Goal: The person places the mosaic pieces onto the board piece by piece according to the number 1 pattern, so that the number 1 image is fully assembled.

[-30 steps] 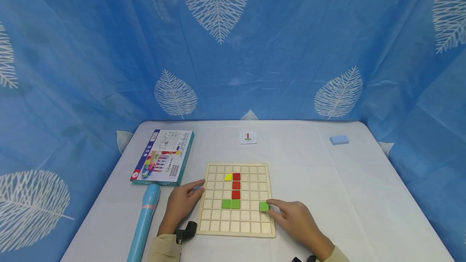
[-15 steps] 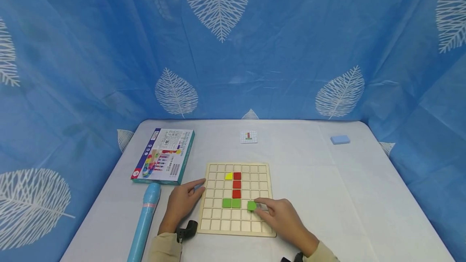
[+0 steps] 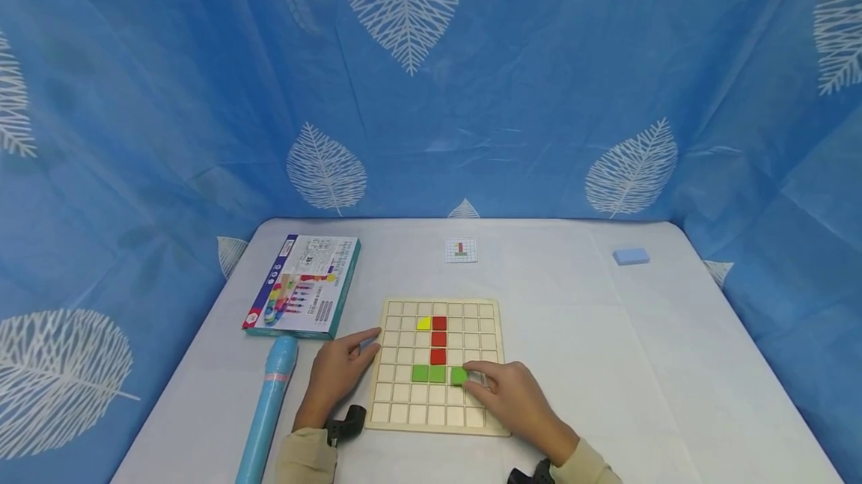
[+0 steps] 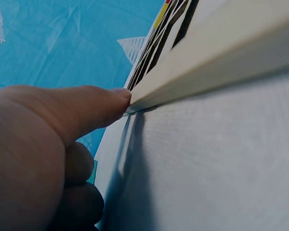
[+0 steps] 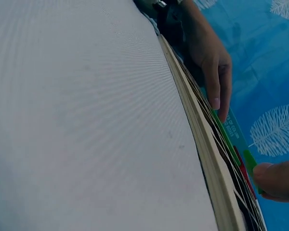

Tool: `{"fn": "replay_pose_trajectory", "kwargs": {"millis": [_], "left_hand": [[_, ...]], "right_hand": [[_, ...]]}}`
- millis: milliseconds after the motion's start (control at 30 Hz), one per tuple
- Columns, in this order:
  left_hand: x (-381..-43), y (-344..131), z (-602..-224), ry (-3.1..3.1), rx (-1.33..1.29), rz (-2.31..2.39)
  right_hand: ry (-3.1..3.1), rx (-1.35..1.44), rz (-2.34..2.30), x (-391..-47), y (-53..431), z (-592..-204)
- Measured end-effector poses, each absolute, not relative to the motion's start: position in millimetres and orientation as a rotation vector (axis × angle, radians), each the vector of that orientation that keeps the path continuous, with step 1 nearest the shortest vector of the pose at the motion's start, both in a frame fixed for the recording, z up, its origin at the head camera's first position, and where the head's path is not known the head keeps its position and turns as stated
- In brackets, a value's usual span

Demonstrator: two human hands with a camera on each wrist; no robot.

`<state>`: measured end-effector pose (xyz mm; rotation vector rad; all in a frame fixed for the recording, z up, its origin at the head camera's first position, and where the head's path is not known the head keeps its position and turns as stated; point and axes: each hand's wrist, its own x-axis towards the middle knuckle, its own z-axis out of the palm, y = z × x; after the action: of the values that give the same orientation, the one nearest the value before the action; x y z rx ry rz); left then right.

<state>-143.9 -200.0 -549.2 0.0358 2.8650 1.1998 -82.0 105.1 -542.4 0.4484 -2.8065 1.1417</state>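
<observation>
A wooden grid board (image 3: 438,432) lies on the white tabletop. Set in its squares are a yellow piece (image 3: 423,324), a column of red tiles (image 3: 438,339) and two green tiles (image 3: 428,373) side by side. Between thumb and finger, my right hand (image 3: 517,400) pinches another green tile (image 3: 459,375) over the board, just right of that pair. The right wrist view shows this tile tilted above the board's surface. My left hand (image 3: 335,375) touches the board's left edge; in the left wrist view one straight finger (image 4: 94,107) presses against the rim.
A boxed game set (image 3: 303,286) lies at the left, with a light blue tube (image 3: 267,402) before it. Behind the board is a small pattern card (image 3: 461,250). A blue block (image 3: 630,256) sits at the far right. Blue cloth hangs around the table.
My right hand has carried the green tile leftward from the board's right side towards the two green tiles. The left hand has stayed at the board's edge.
</observation>
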Motion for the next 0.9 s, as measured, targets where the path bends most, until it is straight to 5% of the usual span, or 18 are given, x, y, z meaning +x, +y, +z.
{"fn": "replay_pose_trajectory", "kwargs": {"millis": [900], "left_hand": [[-143.1, -200.5, -545.3, 2.851, 0.037, 1.219]], "right_hand": [[-2.857, 0.379, 0.966, -84.0, 95.8, -541.0]]}}
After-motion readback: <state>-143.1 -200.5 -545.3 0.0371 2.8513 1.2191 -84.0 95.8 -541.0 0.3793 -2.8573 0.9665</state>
